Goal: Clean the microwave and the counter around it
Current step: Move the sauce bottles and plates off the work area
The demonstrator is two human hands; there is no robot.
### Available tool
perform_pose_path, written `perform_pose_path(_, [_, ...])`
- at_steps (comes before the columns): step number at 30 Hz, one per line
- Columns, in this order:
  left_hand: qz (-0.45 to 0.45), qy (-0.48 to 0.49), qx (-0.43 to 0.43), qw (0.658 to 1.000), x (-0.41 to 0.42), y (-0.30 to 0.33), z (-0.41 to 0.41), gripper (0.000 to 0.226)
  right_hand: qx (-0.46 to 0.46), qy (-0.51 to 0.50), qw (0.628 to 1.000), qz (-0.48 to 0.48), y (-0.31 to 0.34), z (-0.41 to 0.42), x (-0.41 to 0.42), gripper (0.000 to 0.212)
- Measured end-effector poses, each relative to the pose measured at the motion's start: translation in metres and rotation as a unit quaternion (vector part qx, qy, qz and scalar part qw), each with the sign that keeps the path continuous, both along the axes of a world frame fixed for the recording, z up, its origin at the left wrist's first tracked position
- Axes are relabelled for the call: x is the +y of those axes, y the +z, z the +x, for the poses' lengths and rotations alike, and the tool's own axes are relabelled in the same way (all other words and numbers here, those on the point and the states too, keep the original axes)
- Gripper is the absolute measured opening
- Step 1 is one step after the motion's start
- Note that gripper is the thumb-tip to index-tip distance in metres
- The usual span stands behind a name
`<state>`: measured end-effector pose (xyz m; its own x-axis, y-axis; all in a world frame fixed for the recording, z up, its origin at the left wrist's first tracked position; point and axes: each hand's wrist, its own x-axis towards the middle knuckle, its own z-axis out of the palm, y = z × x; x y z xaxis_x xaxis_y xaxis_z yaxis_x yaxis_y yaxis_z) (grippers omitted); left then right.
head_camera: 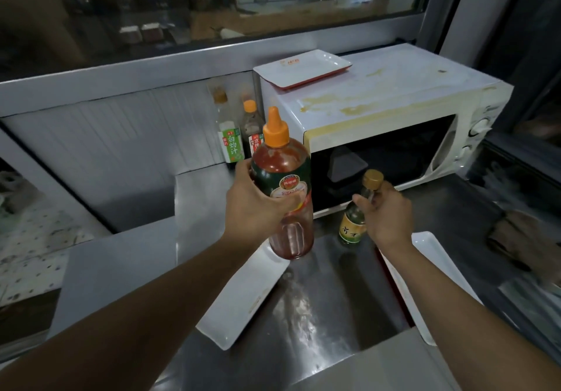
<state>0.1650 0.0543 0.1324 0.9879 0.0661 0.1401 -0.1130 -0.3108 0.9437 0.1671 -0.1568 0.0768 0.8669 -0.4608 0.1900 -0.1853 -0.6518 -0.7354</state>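
- Left hand grips the red sauce bottle, raised above the steel counter, just in front of the microwave.
- Right hand pinches the neck of a small bottle by the microwave's front edge.
- Two bottles stand in the corner left of the microwave.
- White trays lie on the counter under both arms; another tray sits on the stained microwave top.

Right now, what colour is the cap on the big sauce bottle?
Orange, on the big sauce bottle; the head view shows it.
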Motion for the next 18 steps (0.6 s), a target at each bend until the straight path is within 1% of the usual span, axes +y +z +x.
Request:
perform_pose_path(3, [0.004, 0.022, -0.019, 1.0, 0.013, 0.012, -0.007, 0.076, -0.012, 0.009, 1.0, 0.007, 0.02, -0.006, 0.007, 0.026])
perform_pose_path(9, [0.021, 0.065, -0.042, 0.997, 0.052, 0.035, -0.014, 0.071, -0.009, 0.042, 0.998, -0.034, 0.06, -0.01, 0.036, 0.029])
perform_pose_path(15, [0.023, 0.134, -0.054, 0.989, 0.109, 0.054, -0.008, 0.073, -0.026, 0.08, 0.995, -0.055, 0.09, 0.004, 0.087, 0.03])
perform_pose_path(18, [0.02, 0.152, -0.05, 0.987, 0.141, 0.056, 0.003, 0.071, -0.026, 0.109, 0.992, -0.059, 0.096, 0.019, 0.118, 0.03])
